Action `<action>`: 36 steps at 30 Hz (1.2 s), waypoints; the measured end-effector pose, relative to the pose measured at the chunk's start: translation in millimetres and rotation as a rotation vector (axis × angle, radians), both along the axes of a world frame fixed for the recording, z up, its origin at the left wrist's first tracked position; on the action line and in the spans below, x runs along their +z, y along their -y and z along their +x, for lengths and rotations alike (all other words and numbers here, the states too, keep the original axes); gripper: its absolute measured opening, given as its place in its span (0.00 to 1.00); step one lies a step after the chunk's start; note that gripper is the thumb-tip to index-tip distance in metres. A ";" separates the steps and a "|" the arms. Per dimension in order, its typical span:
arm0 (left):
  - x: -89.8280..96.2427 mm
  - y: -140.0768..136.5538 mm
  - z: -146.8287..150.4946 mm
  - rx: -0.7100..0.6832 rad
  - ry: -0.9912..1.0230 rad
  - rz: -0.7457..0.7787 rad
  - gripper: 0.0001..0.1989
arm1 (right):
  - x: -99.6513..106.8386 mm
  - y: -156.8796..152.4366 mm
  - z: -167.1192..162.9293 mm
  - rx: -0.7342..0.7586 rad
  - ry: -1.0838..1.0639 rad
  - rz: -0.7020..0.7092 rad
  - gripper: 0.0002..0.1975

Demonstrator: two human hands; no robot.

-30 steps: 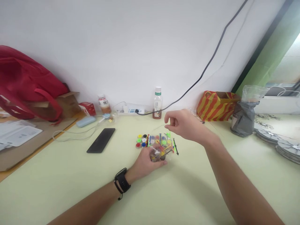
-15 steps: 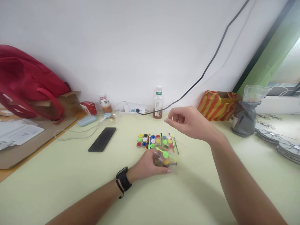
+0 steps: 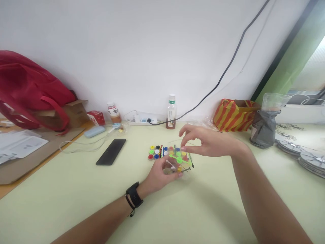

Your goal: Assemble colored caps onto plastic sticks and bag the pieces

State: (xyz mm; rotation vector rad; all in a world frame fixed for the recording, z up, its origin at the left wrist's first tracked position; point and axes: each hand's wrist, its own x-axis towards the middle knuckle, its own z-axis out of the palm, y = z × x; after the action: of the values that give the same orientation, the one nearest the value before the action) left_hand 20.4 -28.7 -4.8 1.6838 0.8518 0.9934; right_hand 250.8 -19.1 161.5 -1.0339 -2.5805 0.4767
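My left hand (image 3: 162,174), with a black watch (image 3: 134,195) on its wrist, grips a clear plastic packet of small arrow-shaped spinners. A bright green arrow spinner (image 3: 179,160) lies uppermost in it; white, yellow and black-tipped ones show beneath. Just above and to the right hovers my right hand (image 3: 207,140), its thumb and fingers apart, with nothing visible between them. Behind the packet, rows of coloured round discs and thin sticks (image 3: 156,152) lie on the table, partly covered by both hands.
A black phone (image 3: 111,151) lies to the left. At the wall stand a drink bottle (image 3: 171,113), a power strip (image 3: 144,118) and a second bottle (image 3: 113,113). A striped bag (image 3: 232,115), a grey bag (image 3: 265,128) and stacked grey discs (image 3: 313,162) are on the right.
My right hand has come down toward the packet, and its fingers have spread. The packet in my left hand has shifted slightly up and is less blurred.
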 end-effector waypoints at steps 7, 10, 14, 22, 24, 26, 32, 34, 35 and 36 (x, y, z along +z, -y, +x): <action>15.8 2.1 -0.1 -0.071 0.072 0.079 0.19 | -6.7 0.9 -7.3 0.057 0.087 -0.126 0.11; 17.3 -0.8 -1.4 -0.019 0.115 0.072 0.15 | -11.4 1.6 -11.7 0.061 0.133 -0.192 0.13; 14.9 -3.4 -3.2 0.070 0.158 0.112 0.13 | -18.0 -1.9 -14.9 0.081 0.174 -0.261 0.13; 11.4 0.0 -1.8 0.258 0.199 0.201 0.12 | -28.1 -9.6 -20.5 0.162 0.193 -0.286 0.15; 11.8 0.9 0.2 0.276 0.214 0.188 0.13 | -30.5 -11.5 -22.2 0.191 0.188 -0.290 0.15; 13.3 1.1 2.0 0.304 0.222 0.194 0.13 | -31.4 -13.2 -22.2 0.186 0.176 -0.301 0.16; 16.1 -0.7 2.7 0.324 0.287 0.141 0.13 | -30.5 -20.2 -14.9 0.098 0.175 -0.247 0.10; 14.8 -1.4 1.3 0.248 0.312 0.076 0.11 | -31.5 -22.8 -14.0 0.103 0.155 -0.249 0.09; 14.1 -1.8 0.6 0.209 0.321 0.049 0.10 | -32.0 -23.8 -14.1 0.109 0.148 -0.257 0.10; 13.7 -2.2 -0.2 0.176 0.327 0.030 0.10 | -32.4 -24.6 -14.6 0.116 0.143 -0.262 0.10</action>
State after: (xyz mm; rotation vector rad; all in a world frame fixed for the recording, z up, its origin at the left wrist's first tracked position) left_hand 20.3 -26.5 9.0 1.4347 0.7776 1.3646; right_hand 236.2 5.4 129.0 -1.0365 -2.7698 0.8166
